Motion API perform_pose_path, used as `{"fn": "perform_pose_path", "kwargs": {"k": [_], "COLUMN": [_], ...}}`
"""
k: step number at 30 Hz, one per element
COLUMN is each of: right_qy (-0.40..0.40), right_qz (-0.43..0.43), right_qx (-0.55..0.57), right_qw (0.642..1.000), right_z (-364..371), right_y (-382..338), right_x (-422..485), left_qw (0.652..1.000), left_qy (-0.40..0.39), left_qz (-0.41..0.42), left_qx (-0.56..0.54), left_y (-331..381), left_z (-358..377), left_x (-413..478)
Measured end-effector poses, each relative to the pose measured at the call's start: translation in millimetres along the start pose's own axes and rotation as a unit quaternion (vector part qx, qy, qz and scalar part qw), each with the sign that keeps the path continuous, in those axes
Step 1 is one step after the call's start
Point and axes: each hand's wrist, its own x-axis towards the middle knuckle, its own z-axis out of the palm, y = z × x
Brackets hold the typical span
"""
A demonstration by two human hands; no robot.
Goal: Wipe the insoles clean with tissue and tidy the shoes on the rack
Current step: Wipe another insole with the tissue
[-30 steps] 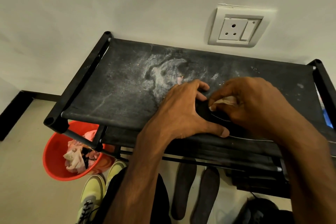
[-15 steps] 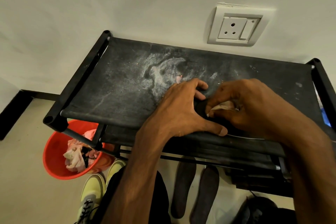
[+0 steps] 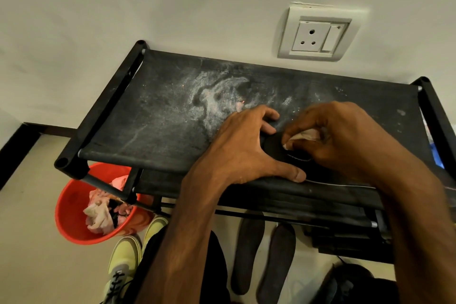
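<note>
A black insole [image 3: 274, 148] lies on the dusty black fabric top of the shoe rack [image 3: 160, 116], mostly hidden under my hands. My left hand [image 3: 246, 150] holds its rounded end, fingers curled over the far edge and thumb stretched along the near edge. My right hand [image 3: 340, 140] pinches a crumpled white tissue [image 3: 304, 136] and presses it onto the insole. Two more dark insoles [image 3: 249, 249] lie side by side on the floor under the rack's front.
An orange bucket [image 3: 71, 207] with used tissues stands on the floor by the rack's left front leg. Yellow-green sneakers [image 3: 123, 261] sit beside it. A black shoe [image 3: 350, 284] is at the lower right. A wall socket [image 3: 318, 34] is above the rack.
My right hand with the tissue has slid a little toward the insole's left end, closer to my left hand. My left hand has kept its hold.
</note>
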Motion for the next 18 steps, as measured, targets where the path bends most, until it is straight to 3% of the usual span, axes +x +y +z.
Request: {"fn": "perform_pose_path", "kwargs": {"k": [3, 8, 12, 18], "right_qy": [-0.039, 0.013, -0.03, -0.024], "right_qz": [-0.027, 0.008, -0.026, -0.016], "right_qx": [0.008, -0.003, 0.013, -0.003], "right_qw": [0.999, 1.0, 0.999, 1.0], "right_z": [-1.7, 0.3, -3.6, -5.2], "right_y": [-4.8, 6.0, -0.8, 4.8], "right_x": [-2.7, 0.8, -3.3, -2.7], "left_qw": [1.0, 1.0, 1.0, 1.0], "left_qy": [0.001, 0.001, 0.0, 0.001], "left_qz": [-0.002, -0.003, -0.004, -0.004], "left_qx": [-0.005, -0.002, -0.006, -0.004], "left_y": [-0.3, 0.0, 0.1, 0.1], "left_z": [0.3, 0.3, 0.0, 0.2], "left_x": [0.1, 0.0, 0.0, -0.6]}}
